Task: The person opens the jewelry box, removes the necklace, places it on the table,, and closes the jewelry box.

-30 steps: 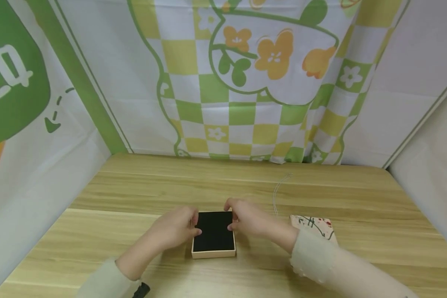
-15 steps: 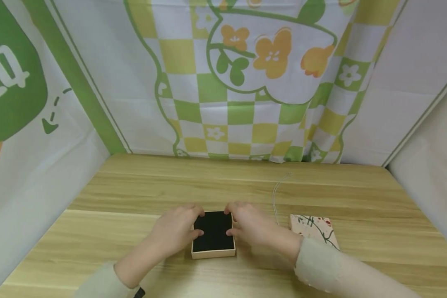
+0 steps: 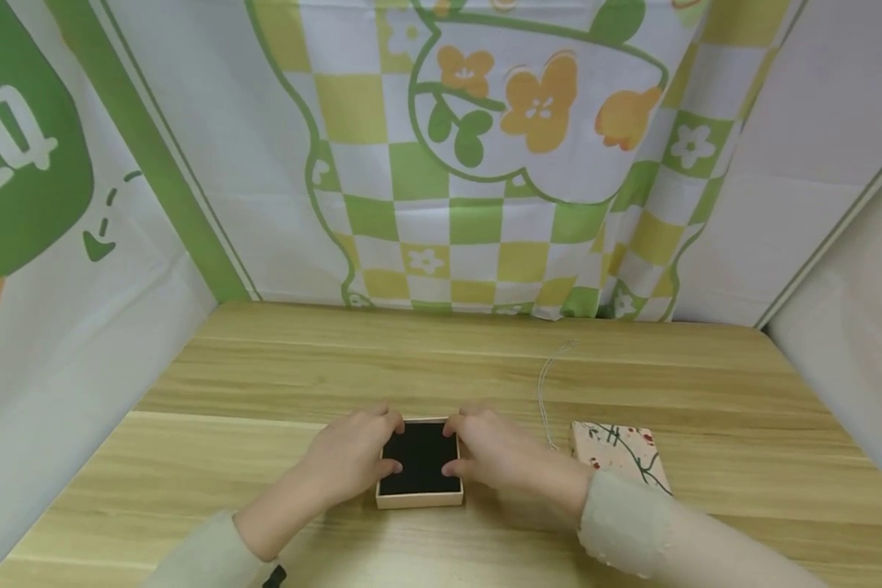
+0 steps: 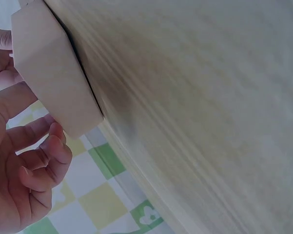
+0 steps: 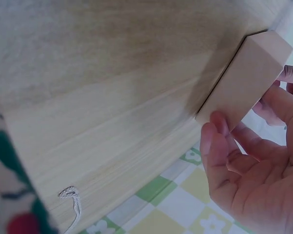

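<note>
A shallow pale box (image 3: 420, 500) sits on the wooden table in the head view, with a flat black pad (image 3: 419, 465) inside its rim. My left hand (image 3: 351, 453) reaches over the box's left side, thumb and forefinger tips pressing on the pad's left edge. From the opposite side my right hand (image 3: 496, 449) does the same on the right edge. Both wrist views show the box's plain outer wall (image 4: 56, 68), with the remaining fingers loosely bent beside it. To the right lies a flat floral-patterned lid (image 3: 621, 453), partly covered by the right sleeve.
A thin silver chain (image 3: 541, 392) lies on the wooden table (image 3: 279, 359) between the box and the back right. Its end (image 5: 70, 192) shows in the right wrist view. A checked, flowered curtain (image 3: 478, 220) hangs behind the table, and pale fabric walls stand at both sides.
Fingertips of both hands have moved inward over the pad. The pad sits lower, with more of the box's far rim showing. The right forearm has shifted slightly, uncovering more of the chain and lid.
</note>
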Motion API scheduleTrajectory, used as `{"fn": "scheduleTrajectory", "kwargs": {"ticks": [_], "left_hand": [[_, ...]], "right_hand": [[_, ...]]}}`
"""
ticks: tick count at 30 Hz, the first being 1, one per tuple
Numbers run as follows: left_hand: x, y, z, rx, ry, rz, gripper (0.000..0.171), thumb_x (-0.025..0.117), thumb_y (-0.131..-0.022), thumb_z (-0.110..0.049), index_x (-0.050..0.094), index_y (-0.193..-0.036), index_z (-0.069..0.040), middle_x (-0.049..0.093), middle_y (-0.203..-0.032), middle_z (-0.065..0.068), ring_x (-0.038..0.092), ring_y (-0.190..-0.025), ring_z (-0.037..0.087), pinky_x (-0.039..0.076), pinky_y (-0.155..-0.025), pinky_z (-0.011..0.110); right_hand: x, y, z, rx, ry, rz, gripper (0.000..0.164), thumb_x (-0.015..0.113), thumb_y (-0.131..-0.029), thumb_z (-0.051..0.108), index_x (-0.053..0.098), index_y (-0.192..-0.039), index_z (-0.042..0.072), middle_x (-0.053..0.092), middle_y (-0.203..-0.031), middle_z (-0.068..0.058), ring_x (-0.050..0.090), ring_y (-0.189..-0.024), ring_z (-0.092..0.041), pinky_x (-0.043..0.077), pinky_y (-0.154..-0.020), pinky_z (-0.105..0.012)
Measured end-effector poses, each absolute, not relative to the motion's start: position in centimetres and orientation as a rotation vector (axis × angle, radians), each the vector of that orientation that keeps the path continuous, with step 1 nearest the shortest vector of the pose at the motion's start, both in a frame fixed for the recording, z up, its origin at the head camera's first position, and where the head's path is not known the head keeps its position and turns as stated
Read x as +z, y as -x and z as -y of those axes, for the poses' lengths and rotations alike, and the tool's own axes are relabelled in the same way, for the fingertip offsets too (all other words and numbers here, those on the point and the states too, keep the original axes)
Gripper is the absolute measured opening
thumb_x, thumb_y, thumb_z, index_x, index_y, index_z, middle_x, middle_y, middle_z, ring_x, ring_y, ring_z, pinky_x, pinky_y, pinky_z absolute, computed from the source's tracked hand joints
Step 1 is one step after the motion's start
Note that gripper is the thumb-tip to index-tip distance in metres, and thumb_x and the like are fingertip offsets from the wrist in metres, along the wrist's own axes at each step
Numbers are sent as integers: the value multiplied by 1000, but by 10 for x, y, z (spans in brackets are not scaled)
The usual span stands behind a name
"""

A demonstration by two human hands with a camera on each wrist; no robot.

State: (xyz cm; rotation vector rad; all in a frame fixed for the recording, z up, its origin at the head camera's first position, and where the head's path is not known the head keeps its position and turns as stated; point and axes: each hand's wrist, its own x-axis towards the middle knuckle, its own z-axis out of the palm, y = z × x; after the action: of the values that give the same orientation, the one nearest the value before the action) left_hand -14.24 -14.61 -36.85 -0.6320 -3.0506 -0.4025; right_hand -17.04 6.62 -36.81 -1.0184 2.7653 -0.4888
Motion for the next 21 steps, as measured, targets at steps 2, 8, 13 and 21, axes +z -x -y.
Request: {"fn": "scheduleTrajectory", "kwargs": {"ticks": [2, 8, 13, 21], "left_hand": [[-369, 143, 146, -401, 627, 3054, 39, 87, -74, -20, 69, -105, -6, 66, -98, 4, 67, -82, 22, 56, -68, 37], [-368, 145, 144, -407, 595, 3101, 36, 88, -74, -21, 71, -102, -5, 65, -95, 4, 66, -82, 23, 56, -69, 39], [-366, 149, 143, -430, 577, 3113, 36, 89, -71, -21, 73, -99, -5, 65, -95, 5, 66, -83, 23, 57, -72, 41], [-365, 151, 149, -534, 585, 3136, 35, 85, -77, -25, 71, -104, -7, 63, -92, 2, 58, -74, 14, 53, -71, 38]], "right_hand": [[-368, 171, -66, -483, 993, -2757, 41, 78, -86, 29, 68, -115, 2, 67, -109, -9, 63, -102, -24, 54, -89, -39], [-366, 172, -64, -475, 952, -2729, 43, 77, -86, 30, 68, -117, 2, 68, -112, -11, 64, -107, -26, 54, -92, -41], [-366, 175, -64, -477, 948, -2732, 42, 78, -86, 29, 70, -116, 2, 71, -113, -12, 64, -111, -29, 53, -95, -43], [-368, 176, -68, -564, 928, -2700, 42, 76, -87, 28, 68, -119, 1, 62, -71, 5, 61, -82, -14, 53, -76, -32]]}}
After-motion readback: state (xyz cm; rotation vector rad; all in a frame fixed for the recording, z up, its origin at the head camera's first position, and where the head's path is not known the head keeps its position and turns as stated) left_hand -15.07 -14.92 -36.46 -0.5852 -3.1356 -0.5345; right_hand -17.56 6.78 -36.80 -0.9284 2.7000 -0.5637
